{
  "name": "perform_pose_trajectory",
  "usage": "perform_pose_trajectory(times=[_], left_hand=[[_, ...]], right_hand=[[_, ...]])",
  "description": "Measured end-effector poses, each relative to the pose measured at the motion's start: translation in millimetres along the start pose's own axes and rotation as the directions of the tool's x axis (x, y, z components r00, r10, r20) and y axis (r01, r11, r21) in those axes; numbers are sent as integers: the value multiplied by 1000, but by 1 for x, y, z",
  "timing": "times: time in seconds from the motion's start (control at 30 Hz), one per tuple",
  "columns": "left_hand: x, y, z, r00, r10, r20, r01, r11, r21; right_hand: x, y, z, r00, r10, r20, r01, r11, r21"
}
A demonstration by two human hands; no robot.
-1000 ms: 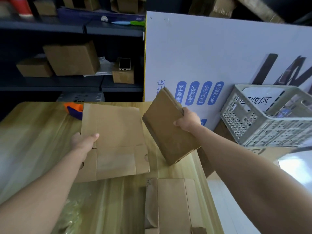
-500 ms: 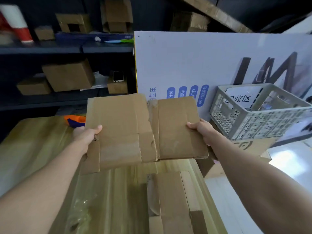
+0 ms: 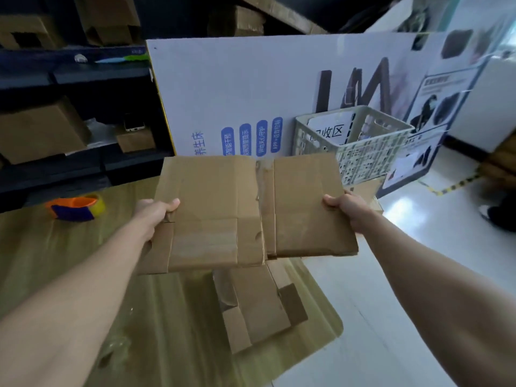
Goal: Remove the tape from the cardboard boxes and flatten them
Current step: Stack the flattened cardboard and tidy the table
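Note:
I hold two flattened brown cardboard boxes side by side in the air above the table's right end. My left hand [image 3: 156, 212] grips the left flattened box [image 3: 212, 213] at its left edge, thumb on top. My right hand [image 3: 344, 206] grips the right flattened box [image 3: 310, 208] at its right edge. The inner edges of the two boxes meet or slightly overlap in the middle. Below them another flattened box [image 3: 257, 303] lies on the wooden table [image 3: 42, 261] near its right corner.
An orange and purple tape dispenser [image 3: 75, 207] sits at the table's back left. A grey plastic crate [image 3: 354, 143] stands on cardboard to the right, before a large white printed board [image 3: 237, 93]. Dark shelves [image 3: 69, 79] with boxes are behind. White floor [image 3: 391, 275] lies right.
The right box swung from tilted to flat beside the left one. Both hands lifted the boxes off the table and carried them to the right; the view turned toward the crate.

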State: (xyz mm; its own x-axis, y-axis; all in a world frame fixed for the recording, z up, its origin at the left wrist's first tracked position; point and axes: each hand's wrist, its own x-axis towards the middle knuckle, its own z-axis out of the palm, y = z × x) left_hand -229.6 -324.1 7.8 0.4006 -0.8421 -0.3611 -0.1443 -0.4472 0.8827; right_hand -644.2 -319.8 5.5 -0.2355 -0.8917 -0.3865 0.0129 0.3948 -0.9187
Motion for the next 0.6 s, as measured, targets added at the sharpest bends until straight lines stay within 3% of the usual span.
perform_pose_trajectory(times=[0.6], left_hand=[[-79,95,343,977,151,152,-146,988,-45]], right_hand=[[82,-25,-338,980,-89,-176,106,990,91]])
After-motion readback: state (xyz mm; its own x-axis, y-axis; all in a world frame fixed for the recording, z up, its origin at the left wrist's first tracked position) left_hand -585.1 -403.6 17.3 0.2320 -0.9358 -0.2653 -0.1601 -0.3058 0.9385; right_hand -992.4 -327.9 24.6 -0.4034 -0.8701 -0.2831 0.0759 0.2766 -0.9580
